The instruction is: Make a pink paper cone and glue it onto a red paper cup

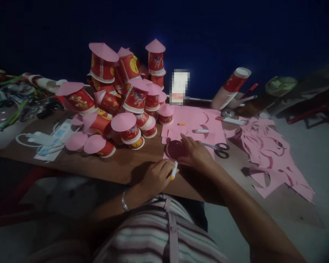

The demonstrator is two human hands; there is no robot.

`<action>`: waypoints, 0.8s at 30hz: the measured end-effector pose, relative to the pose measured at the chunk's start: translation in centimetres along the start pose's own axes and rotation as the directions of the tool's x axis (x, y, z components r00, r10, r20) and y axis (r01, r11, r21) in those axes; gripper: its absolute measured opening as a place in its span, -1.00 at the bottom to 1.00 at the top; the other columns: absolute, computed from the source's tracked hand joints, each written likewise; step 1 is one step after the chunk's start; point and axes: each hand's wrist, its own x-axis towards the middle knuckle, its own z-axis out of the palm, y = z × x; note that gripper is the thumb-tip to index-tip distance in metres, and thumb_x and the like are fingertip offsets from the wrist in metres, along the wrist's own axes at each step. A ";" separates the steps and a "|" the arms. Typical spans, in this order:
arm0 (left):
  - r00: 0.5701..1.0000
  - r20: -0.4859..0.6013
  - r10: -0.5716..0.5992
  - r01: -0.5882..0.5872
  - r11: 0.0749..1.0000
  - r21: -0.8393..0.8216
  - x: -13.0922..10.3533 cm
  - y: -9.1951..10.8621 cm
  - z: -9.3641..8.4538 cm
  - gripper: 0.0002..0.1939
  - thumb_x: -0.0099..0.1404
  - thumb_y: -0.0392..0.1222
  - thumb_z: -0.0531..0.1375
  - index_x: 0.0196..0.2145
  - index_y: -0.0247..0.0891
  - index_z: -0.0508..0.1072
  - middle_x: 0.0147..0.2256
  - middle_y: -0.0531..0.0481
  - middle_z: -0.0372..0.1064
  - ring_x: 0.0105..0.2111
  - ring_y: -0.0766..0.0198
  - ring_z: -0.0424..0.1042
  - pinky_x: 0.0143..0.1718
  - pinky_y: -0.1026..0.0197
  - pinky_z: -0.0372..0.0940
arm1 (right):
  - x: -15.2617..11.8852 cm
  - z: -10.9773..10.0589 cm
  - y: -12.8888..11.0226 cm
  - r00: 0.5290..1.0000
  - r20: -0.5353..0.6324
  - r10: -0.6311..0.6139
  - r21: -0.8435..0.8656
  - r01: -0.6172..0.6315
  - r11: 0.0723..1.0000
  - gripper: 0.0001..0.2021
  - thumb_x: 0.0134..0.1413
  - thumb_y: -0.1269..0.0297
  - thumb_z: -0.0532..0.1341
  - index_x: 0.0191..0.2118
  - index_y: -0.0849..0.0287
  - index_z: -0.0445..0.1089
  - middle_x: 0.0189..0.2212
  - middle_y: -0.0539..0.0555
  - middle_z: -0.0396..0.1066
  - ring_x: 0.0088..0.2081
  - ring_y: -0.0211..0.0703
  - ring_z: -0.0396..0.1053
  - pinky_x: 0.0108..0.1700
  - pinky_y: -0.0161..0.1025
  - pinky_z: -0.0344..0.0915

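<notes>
My left hand (157, 176) holds a white marker with an orange end (174, 170), its tip at the edge of a round dark-red disc (174, 149). My right hand (195, 152) presses down on that disc, which lies on a pink paper sheet (197, 124) on the wooden table (131, 164). Scissors (218, 149) lie just right of my right hand. A silver bracelet circles my left wrist.
A heap of red paper cups with pink cone lids (126, 98) stands at centre left. A stack of cups (230, 87) lies tilted at the back right. Pink paper scraps (271, 157) cover the floor on the right. Markers (230, 120), cables and clutter (41, 140) are at the left.
</notes>
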 end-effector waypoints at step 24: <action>0.931 -0.364 0.003 -0.058 0.988 -0.140 0.3 -1.5 -6.1 -0.77 0.27 -0.35 0.35 -0.16 -0.21 0.44 -0.25 -0.02 0.59 -0.24 0.29 0.61 -0.16 0.27 0.49 | -1.1 -3.6 -2.1 0.972 -0.235 -0.004 0.170 0.046 0.984 -0.66 0.33 0.34 0.17 0.18 0.11 0.37 0.03 0.22 0.49 0.06 0.10 0.43 0.10 0.11 0.43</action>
